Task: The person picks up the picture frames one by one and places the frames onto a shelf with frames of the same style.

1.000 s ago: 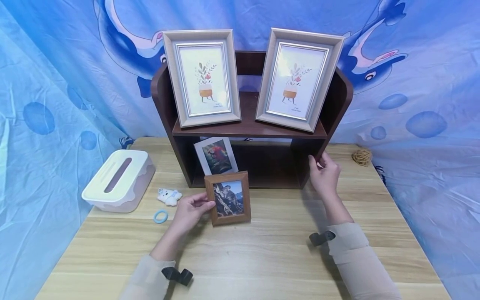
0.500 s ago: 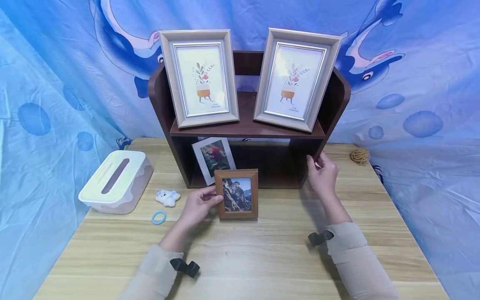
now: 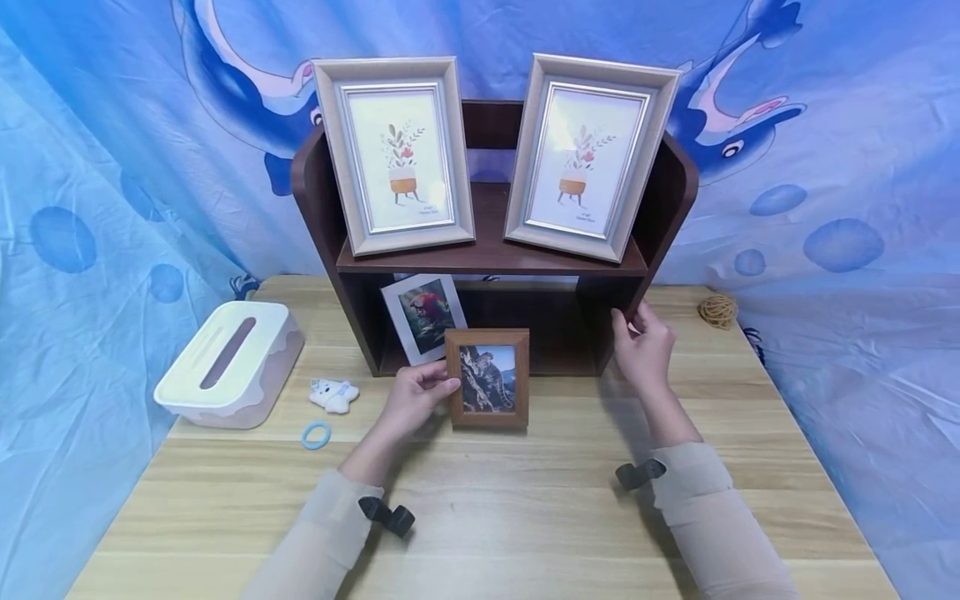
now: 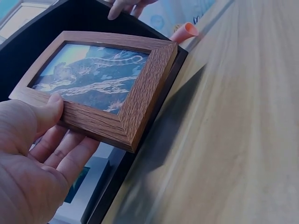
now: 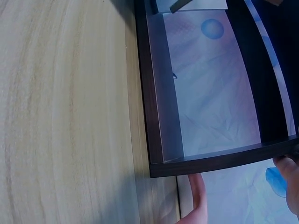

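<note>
My left hand (image 3: pixel 416 400) pinches the left edge of a brown wooden picture frame (image 3: pixel 450 375) holding a photo of a spotted cat on a rock. In the left wrist view, the thumb lies on the face of the frame (image 4: pixel 147 84) and the fingers are behind it. It stands in front of the lower compartment of a dark brown shelf (image 3: pixel 491 260), its foot just forward of the shelf's bottom board. My right hand (image 3: pixel 647 350) grips the shelf's right side panel by its front edge. A white-framed parrot picture (image 3: pixel 401 329) leans inside the lower compartment at left, partly covered.
Two large cream picture frames (image 3: pixel 333 158) with plant prints lean on the upper shelf. Left on the table (image 3: pixel 480 533) are a white tissue box (image 3: pixel 273 367), a small white bear figure (image 3: pixel 333 396) and a blue ring (image 3: pixel 304 436). A wicker ball (image 3: pixel 717 311) lies at right.
My left hand has carried the wooden picture frame rightward and toward the shelf, straightening its tilt and uncovering more of the parrot picture. My right hand keeps its place on the panel.
</note>
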Demonstrator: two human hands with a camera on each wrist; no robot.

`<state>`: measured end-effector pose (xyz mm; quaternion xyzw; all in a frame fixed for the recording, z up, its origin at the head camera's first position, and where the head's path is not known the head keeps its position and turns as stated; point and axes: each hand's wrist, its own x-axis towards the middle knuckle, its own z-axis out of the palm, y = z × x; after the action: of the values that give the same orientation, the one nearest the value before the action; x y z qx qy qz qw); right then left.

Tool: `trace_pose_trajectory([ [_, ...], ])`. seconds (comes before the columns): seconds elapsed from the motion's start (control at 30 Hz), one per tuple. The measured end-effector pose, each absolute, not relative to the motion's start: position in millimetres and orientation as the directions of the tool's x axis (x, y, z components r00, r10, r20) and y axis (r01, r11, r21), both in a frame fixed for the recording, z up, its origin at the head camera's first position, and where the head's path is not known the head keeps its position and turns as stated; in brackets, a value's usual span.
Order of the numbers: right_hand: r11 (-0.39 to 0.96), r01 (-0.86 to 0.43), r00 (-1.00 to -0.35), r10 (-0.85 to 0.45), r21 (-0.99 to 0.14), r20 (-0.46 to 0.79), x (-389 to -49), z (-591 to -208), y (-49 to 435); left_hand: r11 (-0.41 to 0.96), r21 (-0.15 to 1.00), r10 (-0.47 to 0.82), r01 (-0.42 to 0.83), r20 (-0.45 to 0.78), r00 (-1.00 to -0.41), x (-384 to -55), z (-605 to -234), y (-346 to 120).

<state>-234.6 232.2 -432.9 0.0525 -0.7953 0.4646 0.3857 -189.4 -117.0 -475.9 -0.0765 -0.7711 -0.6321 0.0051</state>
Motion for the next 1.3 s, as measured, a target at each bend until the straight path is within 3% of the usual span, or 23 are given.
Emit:
trace_pose_trajectory([
  [0.77, 0.546, -0.453, -0.706, 0.262, -0.705, 0.657, -232, -431, 231, 0.019, 0.999, 0.141, 0.041, 0.038, -0.989, -235, -462, -84],
  [1.3, 0.549, -0.46, -0.703, 0.255, -0.698, 0.664, -235, -432, 231, 0.058, 0.996, 0.172, 0.061, 0.05, -0.984, -265, -455, -64],
])
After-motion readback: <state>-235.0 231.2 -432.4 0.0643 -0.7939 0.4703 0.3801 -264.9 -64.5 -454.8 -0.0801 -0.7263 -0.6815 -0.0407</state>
